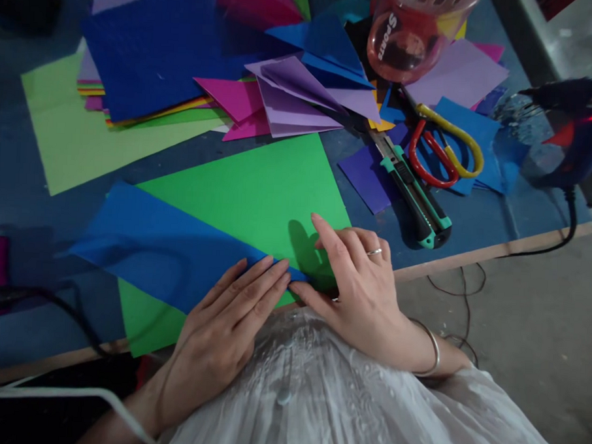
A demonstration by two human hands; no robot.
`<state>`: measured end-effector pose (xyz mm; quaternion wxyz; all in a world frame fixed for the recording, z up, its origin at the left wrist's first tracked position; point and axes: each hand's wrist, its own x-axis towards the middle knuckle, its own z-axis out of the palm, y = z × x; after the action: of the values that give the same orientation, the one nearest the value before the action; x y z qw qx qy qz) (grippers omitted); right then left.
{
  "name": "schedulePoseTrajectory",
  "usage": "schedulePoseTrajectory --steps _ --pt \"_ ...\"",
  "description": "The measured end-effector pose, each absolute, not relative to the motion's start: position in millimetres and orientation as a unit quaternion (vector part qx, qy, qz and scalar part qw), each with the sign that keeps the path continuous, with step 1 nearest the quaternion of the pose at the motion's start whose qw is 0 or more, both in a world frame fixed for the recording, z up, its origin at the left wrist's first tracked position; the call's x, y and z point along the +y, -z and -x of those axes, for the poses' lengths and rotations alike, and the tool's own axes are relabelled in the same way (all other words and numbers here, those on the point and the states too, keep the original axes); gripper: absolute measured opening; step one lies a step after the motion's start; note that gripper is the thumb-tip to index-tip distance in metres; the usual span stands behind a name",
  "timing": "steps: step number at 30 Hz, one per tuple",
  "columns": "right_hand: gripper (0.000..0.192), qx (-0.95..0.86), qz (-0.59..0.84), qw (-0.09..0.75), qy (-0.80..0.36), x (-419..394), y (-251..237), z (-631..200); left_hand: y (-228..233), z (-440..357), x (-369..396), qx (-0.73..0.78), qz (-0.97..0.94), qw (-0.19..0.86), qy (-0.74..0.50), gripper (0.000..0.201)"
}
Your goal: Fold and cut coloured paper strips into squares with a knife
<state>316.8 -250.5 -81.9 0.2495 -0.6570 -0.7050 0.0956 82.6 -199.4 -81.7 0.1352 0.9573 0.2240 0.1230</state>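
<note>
A folded blue paper (143, 241) lies slantwise over a bright green sheet (243, 187) at the table's near edge. My left hand (227, 324) rests flat on the lower right part of the blue paper, fingers stretched out side by side. At the paper's narrow right tip is my right hand (359, 290), its thumb touching or very close to the tip. The index finger points up and away from the thumb over the green sheet, with nothing visible between them. The palm side of each hand is hidden.
Beyond the green sheet are stacked dark blue sheets (156, 52) and folded lilac paper (296, 97). To the right lie a utility knife (415, 194), scissors (468, 148) with red and yellow handles, a clear plastic cup (406, 43) and a corded glue gun (582, 123) with a red light.
</note>
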Motion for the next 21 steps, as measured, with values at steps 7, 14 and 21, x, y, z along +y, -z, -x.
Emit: schedulePoseTrajectory --steps 7,14,21 --pt "0.065 -0.705 0.668 0.234 -0.051 -249.7 82.2 -312.4 84.4 -84.7 -201.7 0.225 -0.958 0.118 -0.135 0.061" --pt "0.058 -0.712 0.659 0.229 -0.073 -250.7 80.6 -314.8 82.4 -85.7 -201.8 0.223 -0.957 0.13 -0.134 0.056" --pt "0.057 -0.73 0.641 0.218 -0.095 -252.4 80.5 -319.5 80.9 -88.4 -200.3 0.228 -0.958 0.113 -0.132 0.055"
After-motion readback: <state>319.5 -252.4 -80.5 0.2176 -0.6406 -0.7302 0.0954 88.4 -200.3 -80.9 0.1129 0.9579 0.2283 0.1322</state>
